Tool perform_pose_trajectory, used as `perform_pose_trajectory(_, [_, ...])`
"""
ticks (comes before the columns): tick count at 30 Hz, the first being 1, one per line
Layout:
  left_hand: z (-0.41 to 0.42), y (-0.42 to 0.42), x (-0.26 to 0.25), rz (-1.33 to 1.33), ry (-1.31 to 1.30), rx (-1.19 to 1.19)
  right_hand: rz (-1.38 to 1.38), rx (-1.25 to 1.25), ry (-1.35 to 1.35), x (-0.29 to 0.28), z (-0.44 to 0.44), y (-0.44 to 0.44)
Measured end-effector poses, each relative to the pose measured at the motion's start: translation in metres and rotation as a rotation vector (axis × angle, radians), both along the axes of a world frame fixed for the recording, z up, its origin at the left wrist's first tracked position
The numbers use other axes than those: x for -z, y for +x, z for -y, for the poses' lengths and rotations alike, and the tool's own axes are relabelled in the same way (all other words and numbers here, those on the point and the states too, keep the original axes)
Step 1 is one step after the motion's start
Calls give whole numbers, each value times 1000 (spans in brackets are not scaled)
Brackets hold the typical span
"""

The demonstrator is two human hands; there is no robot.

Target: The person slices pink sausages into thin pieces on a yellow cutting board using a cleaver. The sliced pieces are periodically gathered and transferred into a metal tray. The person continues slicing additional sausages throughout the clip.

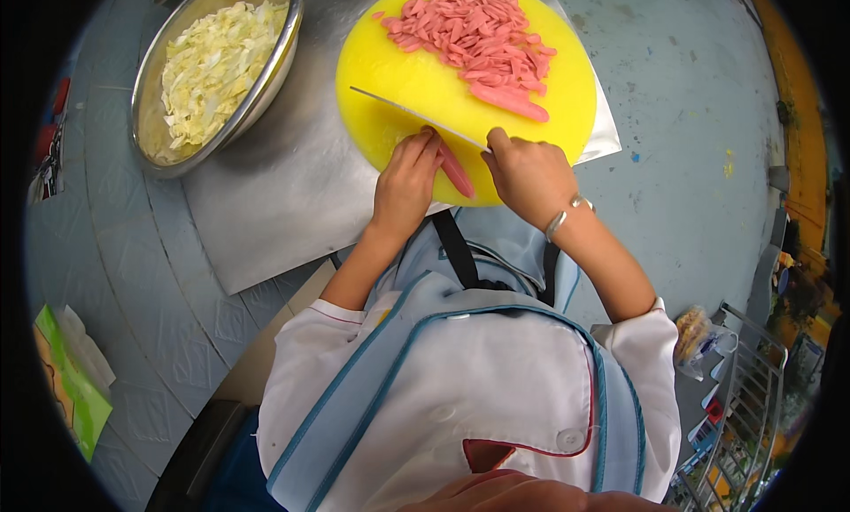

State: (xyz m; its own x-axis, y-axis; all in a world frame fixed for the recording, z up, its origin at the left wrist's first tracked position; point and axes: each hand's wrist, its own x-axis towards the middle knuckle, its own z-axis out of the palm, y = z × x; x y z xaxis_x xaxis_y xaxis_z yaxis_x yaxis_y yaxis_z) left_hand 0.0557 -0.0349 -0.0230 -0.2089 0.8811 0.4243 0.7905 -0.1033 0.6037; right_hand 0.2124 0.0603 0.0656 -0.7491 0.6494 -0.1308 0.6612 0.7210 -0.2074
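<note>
My right hand (534, 173) grips the handle of a knife; its blade (412, 112), seen nearly edge-on, points up and left across a round yellow cutting board (385, 60). My left hand (412, 170) holds a pink sausage (457, 172) down on the board, fingertips close beside the blade. The sausage's far end is hidden by those fingers and the knife. Toward the back of the board lies a heap of sliced pink sausage (475, 31). At the heap's near edge a longer cut piece (511, 102) rests.
A steel bowl (249, 110) of chopped cabbage (216, 74) stands left of the board on a metal table (279, 206). At far left is a green package (73, 386). A wire rack (744, 392) and a plastic bag with food (694, 339) are at lower right.
</note>
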Motion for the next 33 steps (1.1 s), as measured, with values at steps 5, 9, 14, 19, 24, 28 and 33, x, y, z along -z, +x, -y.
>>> perform_pose_trajectory(5, [3, -6, 2, -6, -9, 51, -36, -64, 45, -2, 18, -4])
perform_pose_trajectory(9, [0, -6, 0, 34, 5, 57, -23, -67, -10, 4, -1, -30])
perform_pose_trajectory(14, [-2, -5, 12, -12, 55, 30, -11, -83, -12, -9, -7, -22])
perform_pose_trajectory(19, [2, -7, 6, 10, 2, 80, 22, -99, 28, 4, -1, -31])
perform_pose_trajectory(24, [6, -1, 15, -26, 42, 79, -17, -85, 2, -8, -9, -22])
perform_pose_trajectory(28, [2, -5, 12, 20, 14, 90, 39, -105, 69, 3, 6, -25])
perform_pose_trajectory(33, [1, 1, 8, -14, 91, 71, 68, -30, 21, -5, -3, -27])
